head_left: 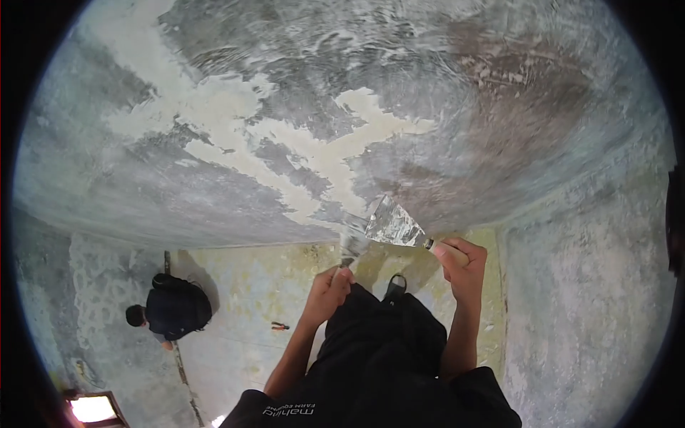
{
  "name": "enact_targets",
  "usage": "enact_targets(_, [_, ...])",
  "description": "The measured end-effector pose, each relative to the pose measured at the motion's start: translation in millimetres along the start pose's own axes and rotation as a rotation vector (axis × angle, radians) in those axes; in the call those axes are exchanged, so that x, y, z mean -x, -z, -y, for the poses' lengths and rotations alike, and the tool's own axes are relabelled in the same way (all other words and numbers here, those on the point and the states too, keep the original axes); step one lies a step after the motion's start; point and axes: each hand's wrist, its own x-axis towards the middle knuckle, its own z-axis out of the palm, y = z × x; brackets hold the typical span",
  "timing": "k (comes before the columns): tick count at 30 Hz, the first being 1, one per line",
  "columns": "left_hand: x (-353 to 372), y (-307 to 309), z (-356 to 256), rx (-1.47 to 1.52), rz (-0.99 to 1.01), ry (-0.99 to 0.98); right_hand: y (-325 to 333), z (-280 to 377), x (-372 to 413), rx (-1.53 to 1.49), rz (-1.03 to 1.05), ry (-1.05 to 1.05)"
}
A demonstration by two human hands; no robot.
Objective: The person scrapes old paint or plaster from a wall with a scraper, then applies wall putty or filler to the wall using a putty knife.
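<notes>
My right hand [467,267] is closed around the pale handle of a putty knife [392,224], whose wide triangular blade is smeared with white filler. In my left hand [328,294] is a second putty knife [354,237]; its blade looks blurred and points up toward the wall. The two blades are close together and overlap slightly in this view. Ahead of them, the grey wall [300,78] carries branching white and cream patches of filler [342,160]. The lowest filler patch reaches down near the left blade.
A person in dark clothes [178,307] is low at the left, beside a dark strip on the floor. Pliers [280,326] lie on the stained floor [242,285]. A side wall [571,307] rises at right. A bright window [93,409] shows at lower left.
</notes>
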Motion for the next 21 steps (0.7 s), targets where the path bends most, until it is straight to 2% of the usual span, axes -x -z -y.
enact_targets(4, [7,-5,-33,0.083,0.027,-0.157,2,22,5,0.080,0.040,-0.010])
enact_targets(13, [28,-25,-52,-0.213,-0.024,-0.368,-7,25,35,-0.068,-0.085,0.048])
enact_targets(15, [35,-25,-52,-0.377,-0.043,-0.410,-13,20,47,-0.114,-0.124,0.043])
enact_targets(20, [62,-21,-51,-0.665,-0.014,-0.442,-25,22,82,-0.420,-0.128,0.005])
enact_targets(21, [66,-18,-46,-0.647,-0.009,-0.430,-25,25,89,-0.498,-0.130,0.003])
